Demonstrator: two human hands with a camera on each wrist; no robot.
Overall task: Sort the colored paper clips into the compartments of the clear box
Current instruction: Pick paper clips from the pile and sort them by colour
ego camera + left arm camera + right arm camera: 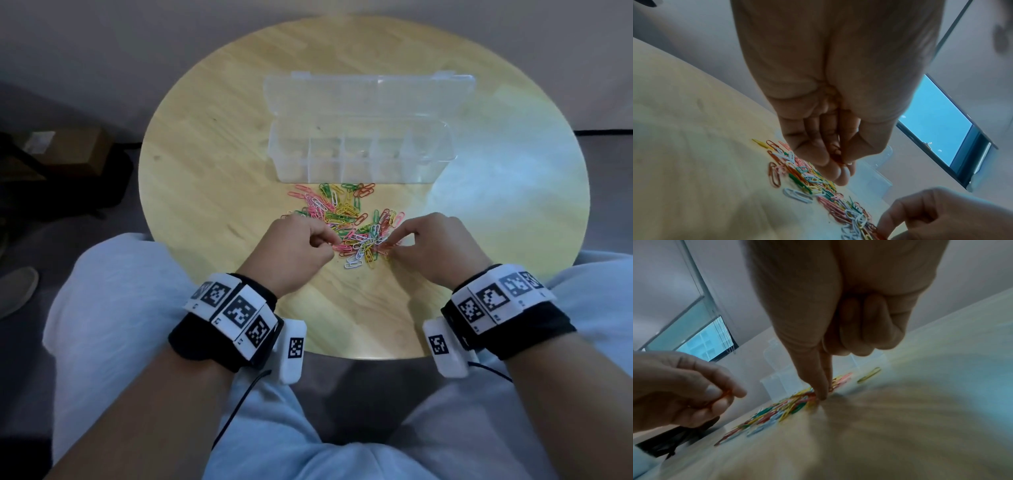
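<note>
A loose pile of colored paper clips (346, 212) lies on the round wooden table (212, 154), just in front of the clear box (363, 178). The box stands with its lid (370, 92) folded back and its compartments look bare. My left hand (330, 245) hovers at the pile's near left edge, fingers curled round a few red-orange clips (835, 152). At the pile's near right edge, my right hand (388, 245) has thumb and forefinger pressed together on a red clip (813, 395) lying on the table, its other fingers curled in.
The table's near edge (359, 356) sits just above my lap. One yellow-green clip (869, 374) lies apart to the right of the pile. A cardboard box (68, 150) and dark items stand on the floor at the left.
</note>
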